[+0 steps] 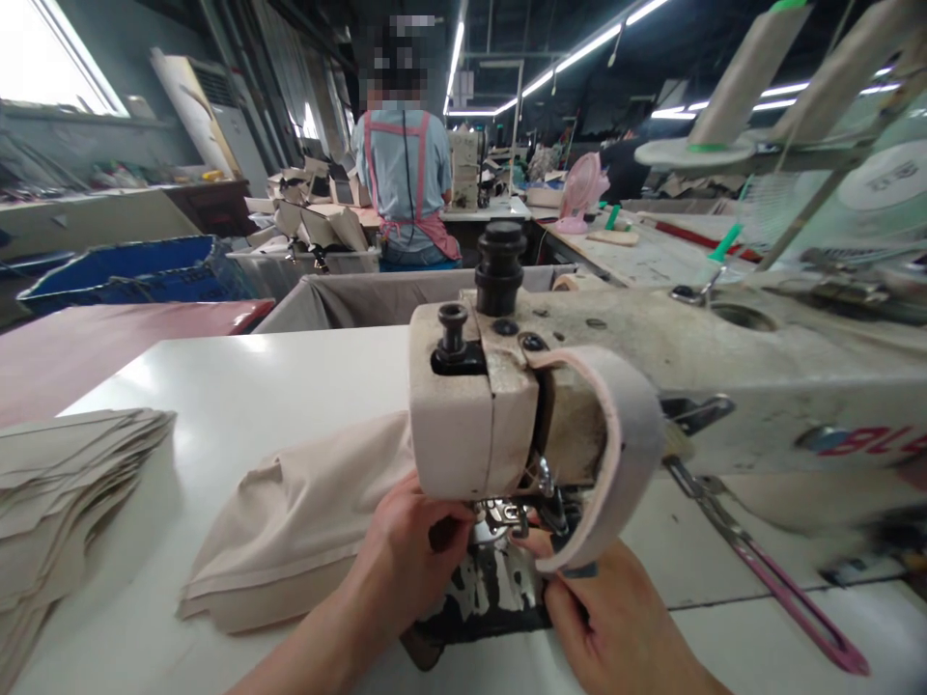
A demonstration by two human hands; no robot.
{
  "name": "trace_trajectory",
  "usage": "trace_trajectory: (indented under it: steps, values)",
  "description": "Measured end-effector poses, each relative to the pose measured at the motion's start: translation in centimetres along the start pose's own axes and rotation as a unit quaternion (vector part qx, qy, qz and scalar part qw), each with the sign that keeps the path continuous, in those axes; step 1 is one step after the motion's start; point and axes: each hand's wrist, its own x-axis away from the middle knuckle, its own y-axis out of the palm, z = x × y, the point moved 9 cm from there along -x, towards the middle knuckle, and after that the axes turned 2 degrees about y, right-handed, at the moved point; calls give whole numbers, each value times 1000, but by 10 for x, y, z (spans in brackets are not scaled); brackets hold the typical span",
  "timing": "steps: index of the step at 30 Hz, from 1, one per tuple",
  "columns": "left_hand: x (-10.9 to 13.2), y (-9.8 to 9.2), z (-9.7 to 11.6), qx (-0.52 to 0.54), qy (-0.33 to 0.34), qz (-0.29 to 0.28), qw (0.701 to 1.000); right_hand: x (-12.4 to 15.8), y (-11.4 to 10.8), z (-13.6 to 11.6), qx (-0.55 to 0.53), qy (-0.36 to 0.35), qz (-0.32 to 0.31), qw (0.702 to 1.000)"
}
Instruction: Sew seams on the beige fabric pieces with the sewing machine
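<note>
My left hand (pixel 412 545) is at the left of the presser foot (pixel 507 512) of a white sewing machine (pixel 463 425). Its thumb and fingertips are pinched together close to the needle area; what lies between them is too small to tell. A beige fabric piece (pixel 311 512) lies folded on the table behind and left of this hand, running under the machine head. On the other side, my right hand (pixel 615 608) is closed, its fingers curled by the presser foot. A curved pale strap (pixel 633 434) on the machine partly covers those fingertips, so anything they hold is hidden.
Stacked beige fabric pieces (pixel 65 512) lie on the white table (pixel 290 376) at left. Pink-handled tweezers (pixel 789 608) rest at right. Thread cones (pixel 753 77) stand above the machine. Ahead are a grey cloth-lined bin (pixel 348 299), a blue crate (pixel 145 275) and a seated person (pixel 406 174).
</note>
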Motion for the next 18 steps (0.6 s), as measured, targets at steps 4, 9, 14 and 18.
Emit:
trace_trajectory:
  steps: [4, 9, 14, 18]
  values:
    - [-2, 1, -4, 0, -22, 8, 1000, 0, -3, -2, 0, -3, 28, 1000]
    - [-13, -3, -7, 1, -61, -16, 998, 2, -1, -1, 4, -2, 20, 1000]
    - [-15, -4, -14, 11, -91, -20, 996, 4, 1, 3, -12, 14, 2, 1000]
    - [-9, 4, -24, 54, -121, -39, 990, 3, 2, 3, -24, 17, -11, 999]
